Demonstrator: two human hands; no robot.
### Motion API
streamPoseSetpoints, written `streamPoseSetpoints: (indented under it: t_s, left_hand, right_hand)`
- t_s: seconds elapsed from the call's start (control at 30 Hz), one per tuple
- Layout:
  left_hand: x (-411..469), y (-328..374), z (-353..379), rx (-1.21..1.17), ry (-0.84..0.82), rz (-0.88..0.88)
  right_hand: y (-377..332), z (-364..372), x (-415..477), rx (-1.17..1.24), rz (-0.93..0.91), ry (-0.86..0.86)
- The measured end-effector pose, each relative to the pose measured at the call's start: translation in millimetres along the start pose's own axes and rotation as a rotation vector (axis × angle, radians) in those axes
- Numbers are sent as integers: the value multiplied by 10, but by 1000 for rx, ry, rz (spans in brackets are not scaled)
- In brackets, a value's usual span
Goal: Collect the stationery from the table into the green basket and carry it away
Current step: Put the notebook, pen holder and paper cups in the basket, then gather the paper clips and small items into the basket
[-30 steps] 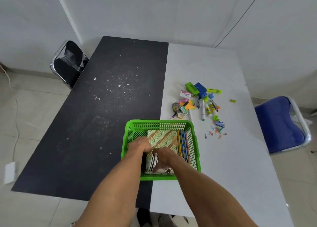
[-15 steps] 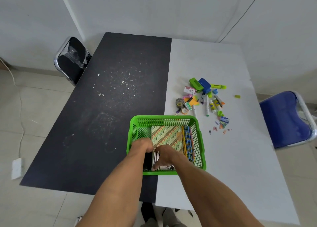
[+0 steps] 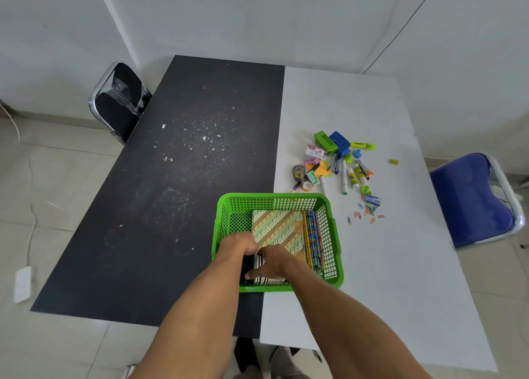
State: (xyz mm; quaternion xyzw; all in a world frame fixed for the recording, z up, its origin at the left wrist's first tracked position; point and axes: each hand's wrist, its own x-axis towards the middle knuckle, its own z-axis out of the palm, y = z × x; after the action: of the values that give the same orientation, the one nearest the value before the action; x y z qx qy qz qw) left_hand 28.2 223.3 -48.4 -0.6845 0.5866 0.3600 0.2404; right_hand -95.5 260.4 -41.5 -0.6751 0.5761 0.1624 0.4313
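Over on the left a black chair with a glossy seat and chrome frame is tucked against the worktop, whose dark matte half is scuffed and flecked with pale crumbs. At the near edge, straddling the seam with the white half, sits the green basket, rigid plastic lattice with a smooth rolled rim.

The left grip is knuckles-up inside the basket's near left corner, fingers curled down out of sight; I can't tell what, if anything, it holds. Touching it is a black-and-white striped stack, and the right grip has its fingers curled over that stack. To me this looks like seating the stack, so I'd press it flat against the near wall, leaving the open mesh floor free.

Beside it lies a flat pad with a diagonal printed pattern, then slim pencils along the right wall.

Most of the job seems left: beyond the basket, a loose pile of stationery lies on the white surface, blocky plastic pieces, round markers and tape rolls. The wire paper clips scattered nearby look fiddly; sweep them together first. A padded blue chair stands at the far right.
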Motion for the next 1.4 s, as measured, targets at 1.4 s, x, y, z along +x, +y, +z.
streamPoseSetpoints:
  t_s: [1.4]
  left_hand:
    - [-180, 1008, -699, -14, 275, 187]
  right_hand:
    - [480, -890, -455, 54, 27, 445]
